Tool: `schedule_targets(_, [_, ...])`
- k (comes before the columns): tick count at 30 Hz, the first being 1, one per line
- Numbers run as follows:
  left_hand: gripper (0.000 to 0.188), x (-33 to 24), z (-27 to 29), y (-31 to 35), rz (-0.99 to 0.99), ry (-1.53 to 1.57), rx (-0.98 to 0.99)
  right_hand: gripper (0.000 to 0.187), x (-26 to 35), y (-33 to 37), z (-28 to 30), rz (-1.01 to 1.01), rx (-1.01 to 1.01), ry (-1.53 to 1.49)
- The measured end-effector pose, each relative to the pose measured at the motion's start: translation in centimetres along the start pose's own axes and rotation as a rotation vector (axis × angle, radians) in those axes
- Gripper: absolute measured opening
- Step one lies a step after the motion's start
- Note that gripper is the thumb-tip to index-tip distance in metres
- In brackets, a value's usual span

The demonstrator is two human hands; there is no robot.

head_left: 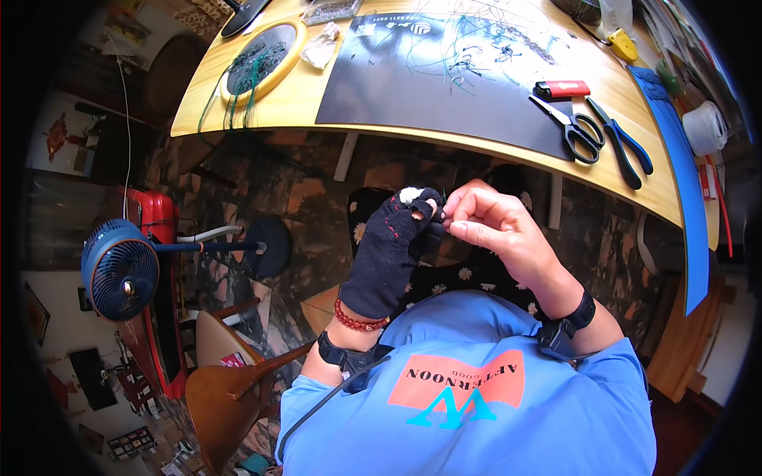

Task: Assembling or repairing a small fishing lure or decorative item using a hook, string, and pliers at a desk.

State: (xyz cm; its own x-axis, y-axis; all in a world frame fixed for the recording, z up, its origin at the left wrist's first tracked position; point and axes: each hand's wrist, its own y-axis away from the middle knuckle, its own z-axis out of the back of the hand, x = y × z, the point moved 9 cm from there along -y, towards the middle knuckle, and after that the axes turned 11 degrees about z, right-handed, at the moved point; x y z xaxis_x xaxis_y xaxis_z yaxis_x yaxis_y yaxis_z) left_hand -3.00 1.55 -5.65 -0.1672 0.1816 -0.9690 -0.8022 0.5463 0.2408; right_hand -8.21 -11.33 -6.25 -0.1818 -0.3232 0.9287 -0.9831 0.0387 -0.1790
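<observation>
In front of my lap, past the table's near edge, both hands meet. My left hand [397, 238] wears a black glove with bare fingertips showing; its fingers are curled closed. My right hand [496, 226] is bare, its thumb and forefinger pinched close beside the left fingertips. Whatever the two hands hold is too small to make out. On the table, a dark mat [381, 87] carries thin green strands [452, 47] and small dark pieces, some hook-shaped. Black-handled scissors [573, 131], a red lighter [562, 88] and blue-and-black pliers [623, 144] lie at the mat's right.
A round yellow-rimmed tray [296, 47] of tangled dark green strands sits at the table's left, some hanging over the edge. Crumpled white material [320, 47] lies beside it. A blue strip [675, 151] and a white spool [704, 128] are at right. A blue fan [119, 270] stands left.
</observation>
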Motion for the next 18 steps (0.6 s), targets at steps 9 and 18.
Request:
schedule_targets(9, [0.015,0.7,0.0,-0.5,0.112,0.208,0.001,0.01,1.3,0.0,1.1,-0.009,-0.152,0.181])
schedule_targets(18, [0.011,-0.7,-0.3,-0.3,-0.073,0.04,-0.058,0.009,1.6,-0.1,1.6,-0.033,-0.148,0.328])
